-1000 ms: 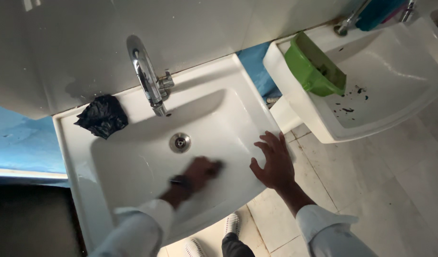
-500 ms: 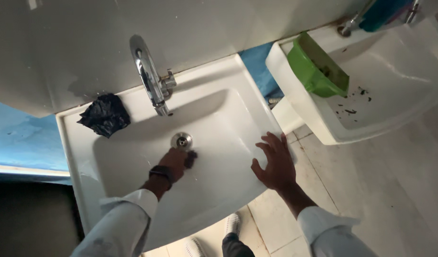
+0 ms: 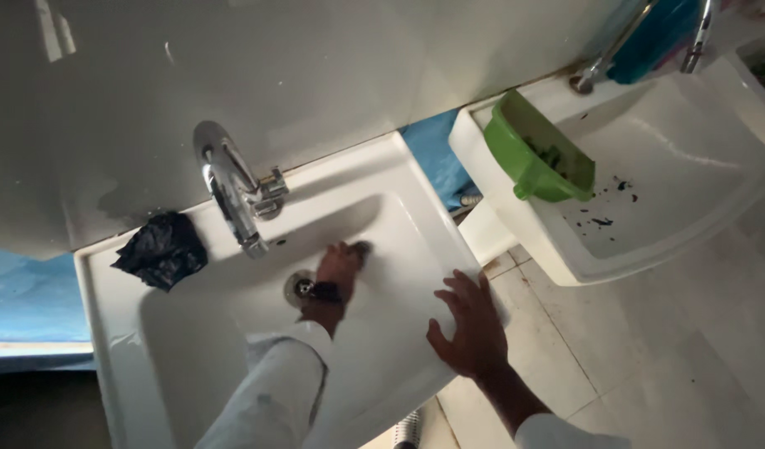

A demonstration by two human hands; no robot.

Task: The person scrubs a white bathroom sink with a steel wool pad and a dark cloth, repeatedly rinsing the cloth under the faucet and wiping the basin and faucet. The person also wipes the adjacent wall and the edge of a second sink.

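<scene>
My left hand (image 3: 341, 264) is inside the white sink (image 3: 403, 179), pressed against the far wall of the basin just past the drain (image 3: 297, 287). It grips a small dark scrubbing pad (image 3: 360, 247) that shows beyond the fingertips. A dark band sits on that wrist. My right hand (image 3: 470, 324) lies flat with fingers spread on the sink's right front rim. The chrome tap (image 3: 228, 189) stands over the basin to the left of my left hand.
A crumpled black plastic bag (image 3: 160, 249) lies on the sink's back left ledge. A second white sink (image 3: 690, 166) at the right holds a green dustpan (image 3: 536, 154) and dark specks. Tiled floor (image 3: 648, 357) lies below; blue wall shows at the left.
My left hand has moved with the pad from the basin's front, past the drain, up to the far wall. The right hand stays on the rim. The view has shifted.
</scene>
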